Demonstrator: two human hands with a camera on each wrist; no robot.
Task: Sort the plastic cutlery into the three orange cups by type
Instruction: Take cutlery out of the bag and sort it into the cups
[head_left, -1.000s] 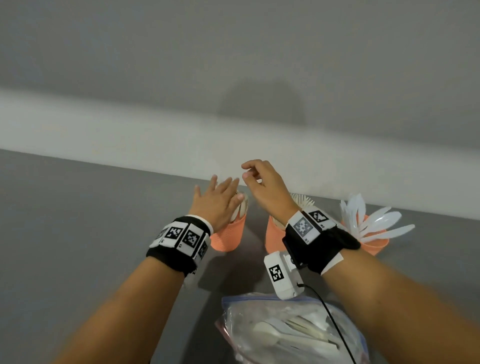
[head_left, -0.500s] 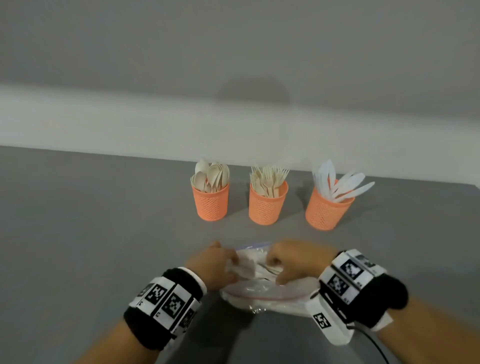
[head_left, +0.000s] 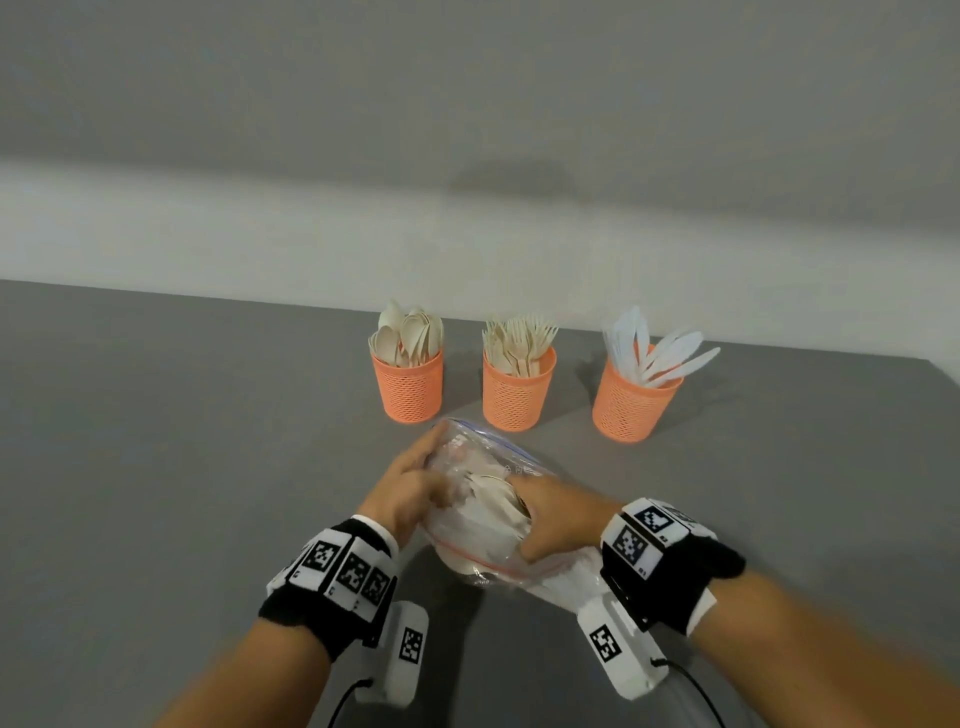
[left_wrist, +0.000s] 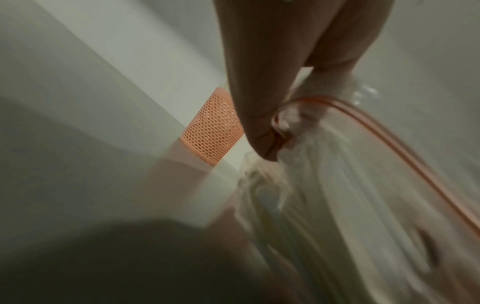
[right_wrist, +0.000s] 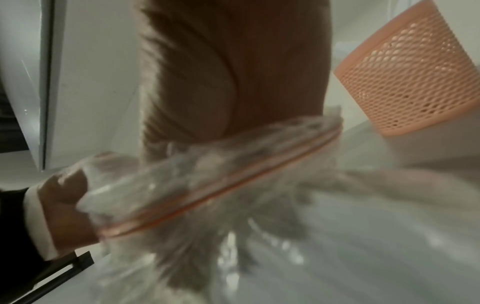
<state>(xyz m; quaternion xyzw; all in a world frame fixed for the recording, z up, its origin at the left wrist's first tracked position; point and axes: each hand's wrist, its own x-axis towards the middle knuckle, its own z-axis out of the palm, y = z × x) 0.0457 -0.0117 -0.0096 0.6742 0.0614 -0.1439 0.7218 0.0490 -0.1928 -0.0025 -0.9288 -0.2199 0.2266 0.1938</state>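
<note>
Three orange mesh cups stand in a row at the back: the spoon cup, the fork cup and the knife cup, which holds white knives. In front of them a clear zip bag holds more cutlery. My left hand pinches the bag's rim at its left side. My right hand reaches into the bag's mouth, past the red zip strip. The blurred plastic hides its fingers and what they touch.
The grey table runs back to a pale wall ledge just behind the cups. An orange cup stands close to the right of my right hand. A cable trails from each wrist camera.
Both hands came back from the cups to the bag. The left hand took hold of its rim, the bag's mouth lifted toward the cups, and the right hand pushed inside.
</note>
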